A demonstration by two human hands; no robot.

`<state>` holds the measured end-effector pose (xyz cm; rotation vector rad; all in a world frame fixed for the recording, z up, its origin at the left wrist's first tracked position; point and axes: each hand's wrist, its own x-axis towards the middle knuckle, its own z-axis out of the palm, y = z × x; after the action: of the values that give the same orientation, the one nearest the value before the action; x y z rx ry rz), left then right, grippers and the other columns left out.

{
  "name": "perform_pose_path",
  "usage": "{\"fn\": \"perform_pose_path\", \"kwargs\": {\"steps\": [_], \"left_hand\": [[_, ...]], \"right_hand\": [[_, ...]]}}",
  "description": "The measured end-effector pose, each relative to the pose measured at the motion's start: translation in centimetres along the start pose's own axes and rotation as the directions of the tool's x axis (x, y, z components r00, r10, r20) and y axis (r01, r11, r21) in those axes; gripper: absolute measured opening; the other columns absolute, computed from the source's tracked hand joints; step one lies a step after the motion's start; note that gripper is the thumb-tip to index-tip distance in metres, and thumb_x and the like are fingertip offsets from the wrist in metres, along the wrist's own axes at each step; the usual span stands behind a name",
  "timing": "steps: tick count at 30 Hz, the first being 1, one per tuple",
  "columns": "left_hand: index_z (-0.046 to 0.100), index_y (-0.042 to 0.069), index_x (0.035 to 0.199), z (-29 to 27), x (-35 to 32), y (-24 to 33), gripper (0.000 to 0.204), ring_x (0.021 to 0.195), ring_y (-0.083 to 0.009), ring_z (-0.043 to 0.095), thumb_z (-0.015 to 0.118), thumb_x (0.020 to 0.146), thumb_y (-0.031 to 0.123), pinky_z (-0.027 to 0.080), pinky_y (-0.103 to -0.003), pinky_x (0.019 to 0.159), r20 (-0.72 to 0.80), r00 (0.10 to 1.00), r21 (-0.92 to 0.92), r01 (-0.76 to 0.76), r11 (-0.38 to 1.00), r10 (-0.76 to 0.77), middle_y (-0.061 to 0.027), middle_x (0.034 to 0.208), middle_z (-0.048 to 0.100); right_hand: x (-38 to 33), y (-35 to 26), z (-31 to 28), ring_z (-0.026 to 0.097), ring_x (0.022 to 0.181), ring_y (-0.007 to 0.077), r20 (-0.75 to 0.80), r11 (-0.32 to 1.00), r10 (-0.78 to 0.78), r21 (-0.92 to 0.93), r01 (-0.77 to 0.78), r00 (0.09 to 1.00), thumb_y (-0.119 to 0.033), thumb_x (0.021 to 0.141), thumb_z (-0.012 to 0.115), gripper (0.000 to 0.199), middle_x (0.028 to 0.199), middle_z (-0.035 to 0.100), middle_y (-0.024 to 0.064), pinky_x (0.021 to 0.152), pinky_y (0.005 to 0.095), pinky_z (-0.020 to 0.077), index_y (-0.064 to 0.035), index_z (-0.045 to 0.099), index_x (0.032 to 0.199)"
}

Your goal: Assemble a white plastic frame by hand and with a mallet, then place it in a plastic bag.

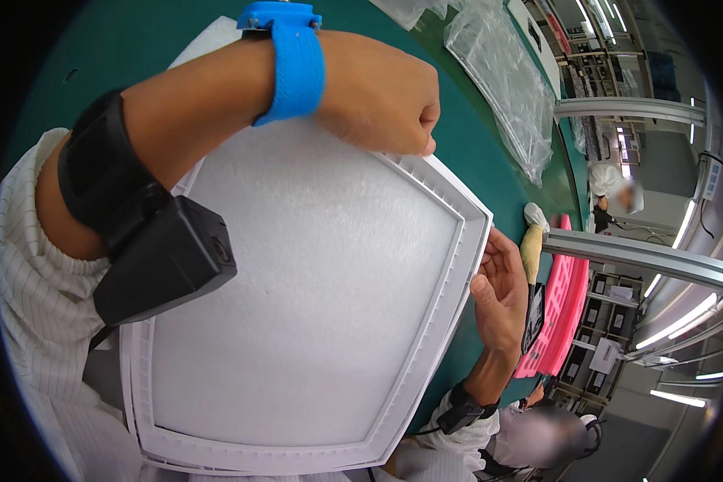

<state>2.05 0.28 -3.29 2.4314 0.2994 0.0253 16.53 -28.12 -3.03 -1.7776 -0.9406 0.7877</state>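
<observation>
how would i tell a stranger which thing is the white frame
From the green surface, find the left hand with the blue watch strap at its wrist. Just below it in the picture is the white frame, with the right hand at its right edge. Unlike the crumpled clear plastic at upper right, it is angular, with small ribs along its rim.

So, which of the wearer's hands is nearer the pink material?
Right. The right hand is just left of the pink material; the left hand is farther, at the upper edge of the white frame.
</observation>
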Motion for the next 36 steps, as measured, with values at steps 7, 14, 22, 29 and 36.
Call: {"fn": "perform_pose_path", "kwargs": {"steps": [7, 14, 22, 29, 36], "left_hand": [[0.072, 0.004, 0.088, -0.1, -0.1, -0.2, 0.029, 0.085, -0.0278, 0.064, 0.066, 0.093, 0.033, 0.051, -0.039, 0.079, 0.012, 1.000, 0.000, 0.005, 1.000, -0.005, -0.0134, 0.095, 0.067], [0.072, 0.005, 0.088, 0.4, -1.0, -0.3, 0.028, 0.085, -0.0271, 0.064, 0.065, 0.094, 0.032, 0.051, -0.038, 0.080, -0.101, 0.994, -0.036, -0.048, 0.998, 0.044, -0.0124, 0.095, 0.067], [0.071, 0.004, 0.088, 0.2, -0.7, -0.1, 0.030, 0.084, -0.0270, 0.063, 0.065, 0.094, 0.032, 0.050, -0.039, 0.080, -0.101, 0.991, -0.026, -0.093, 0.995, 0.090, -0.0133, 0.094, 0.067], [0.071, 0.004, 0.087, -0.2, -0.3, -0.5, 0.029, 0.082, -0.0280, 0.063, 0.066, 0.093, 0.031, 0.050, -0.040, 0.077, -0.015, 1.000, -0.015, -0.008, 1.000, 0.008, -0.0136, 0.092, 0.067], [0.067, 0.013, 0.123, 0.9, -1.0, 0.7, 0.039, 0.111, -0.0297, 0.061, 0.066, 0.086, 0.004, 0.048, -0.042, 0.096, -0.115, 0.967, 0.196, -0.204, 0.959, 0.229, -0.0126, 0.127, 0.061]], "right_hand": [[0.0, 0.6, -0.5, 0.054, 0.106, 0.0154, 0.060, 0.999, -0.034, 0.031, 0.033, 0.998, -0.028, 0.083, 0.082, 0.083, 0.127, 0.055, 0.0134, 0.088, 0.0274, 0.0449, 0.0090, 0.040, 0.143], [0.0, 0.6, -0.4, 0.054, 0.106, 0.0161, 0.081, 1.000, 0.007, 0.004, -0.007, 0.997, -0.029, 0.080, 0.084, 0.086, 0.129, 0.055, 0.0134, 0.090, 0.0283, 0.0428, 0.0096, 0.040, 0.143], [-0.3, -0.6, -0.4, 0.055, 0.106, 0.0164, 0.068, 0.999, 0.022, -0.034, -0.020, 0.997, -0.033, 0.082, 0.084, 0.085, 0.128, 0.056, 0.0135, 0.090, 0.0283, 0.0432, 0.0098, 0.040, 0.142], [0.2, -0.3, -0.1, 0.053, 0.101, 0.0143, 0.105, 0.999, 0.034, -0.024, -0.032, 0.994, -0.027, 0.085, 0.081, 0.075, 0.121, 0.057, 0.0095, 0.088, 0.0285, 0.0434, 0.0074, 0.043, 0.140], [0.4, 0.2, 0.3, 0.050, 0.095, 0.0111, 0.115, 0.991, 0.052, 0.117, -0.066, 0.992, -0.014, 0.090, 0.071, 0.057, 0.113, 0.055, 0.0060, 0.086, 0.0257, 0.0428, 0.0057, 0.047, 0.137]]}}
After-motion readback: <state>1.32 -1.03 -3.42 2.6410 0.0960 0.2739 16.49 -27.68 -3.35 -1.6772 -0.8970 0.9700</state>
